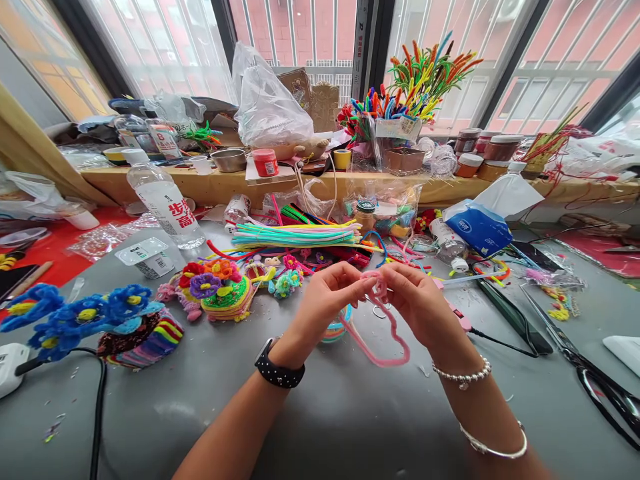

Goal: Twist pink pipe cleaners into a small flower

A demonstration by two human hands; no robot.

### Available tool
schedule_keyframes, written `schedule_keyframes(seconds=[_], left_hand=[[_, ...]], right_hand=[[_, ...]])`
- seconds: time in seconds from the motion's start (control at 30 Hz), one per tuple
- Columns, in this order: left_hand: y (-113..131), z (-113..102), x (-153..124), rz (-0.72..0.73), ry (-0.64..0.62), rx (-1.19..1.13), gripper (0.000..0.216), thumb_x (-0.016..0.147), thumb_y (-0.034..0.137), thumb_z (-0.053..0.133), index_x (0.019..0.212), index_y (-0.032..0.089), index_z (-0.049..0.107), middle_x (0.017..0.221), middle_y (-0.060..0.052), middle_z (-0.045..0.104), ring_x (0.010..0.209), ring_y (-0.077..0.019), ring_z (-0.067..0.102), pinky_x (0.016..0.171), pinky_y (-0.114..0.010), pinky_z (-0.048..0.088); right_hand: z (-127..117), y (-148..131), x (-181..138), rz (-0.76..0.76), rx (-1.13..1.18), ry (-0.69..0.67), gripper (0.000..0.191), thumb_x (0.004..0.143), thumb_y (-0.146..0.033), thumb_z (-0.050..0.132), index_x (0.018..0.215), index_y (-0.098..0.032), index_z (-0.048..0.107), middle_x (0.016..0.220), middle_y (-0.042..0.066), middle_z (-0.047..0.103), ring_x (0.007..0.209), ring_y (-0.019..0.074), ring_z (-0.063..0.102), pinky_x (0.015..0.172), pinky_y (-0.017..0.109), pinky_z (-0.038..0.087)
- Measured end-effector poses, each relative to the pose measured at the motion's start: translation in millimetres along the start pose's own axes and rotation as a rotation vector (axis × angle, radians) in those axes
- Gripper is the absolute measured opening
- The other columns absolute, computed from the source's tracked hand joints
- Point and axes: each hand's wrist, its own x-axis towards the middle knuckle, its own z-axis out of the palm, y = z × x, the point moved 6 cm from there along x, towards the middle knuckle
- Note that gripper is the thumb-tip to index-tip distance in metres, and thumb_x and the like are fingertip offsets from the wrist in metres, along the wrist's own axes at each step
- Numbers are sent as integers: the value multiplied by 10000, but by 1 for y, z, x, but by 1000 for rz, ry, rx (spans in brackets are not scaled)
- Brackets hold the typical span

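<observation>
Between my two hands is a pink pipe cleaner (384,362), its upper part coiled at the fingertips and a long loop hanging below. My left hand (345,287) pinches the coiled part from the left with thumb and forefinger. From the other side my right hand (411,293) pinches the same part. Just behind the hands sits a round thing with coloured bands (333,331), partly hidden by my left hand. A small metal ring (381,311) shows behind the pink strand. Beyond lies a bundle of turquoise, yellow and white pipe cleaners (300,235).
Left are a flower-topped pipe cleaner cake (225,293) and a striped pot with blue flowers (143,337). A water bottle (165,200) stands behind them. Large scissors (575,357) and a green-handled tool (515,317) lie right. A black cable (100,407) crosses the table at left.
</observation>
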Motion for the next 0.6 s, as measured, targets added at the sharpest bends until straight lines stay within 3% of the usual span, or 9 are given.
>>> schedule_keyframes(seconds=[0.17,0.33,0.6], left_hand=[[1,-2,-1,4,19,-47,255,638,302,720,568,142,534,536,31,572,520,-73,512,530,-193,393],[0,-5,0,-1,49,-35,236,684,353,672,635,133,603,611,6,597,568,-90,526,572,-217,425],[2,-9,1,10,67,7,187,688,305,678,743,127,661,677,5,602,597,-70,500,557,-181,404]], right_hand=[[3,-1,-2,9,-35,-51,171,649,-315,728,760,-192,689,722,10,656,653,120,563,633,255,452],[-1,-8,-2,-54,-95,-6,121,649,-302,729,693,-196,692,603,-15,622,548,88,504,540,225,410],[-3,-8,-1,-27,-58,-16,99,658,-286,725,662,-198,680,598,-24,609,548,76,501,545,212,409]])
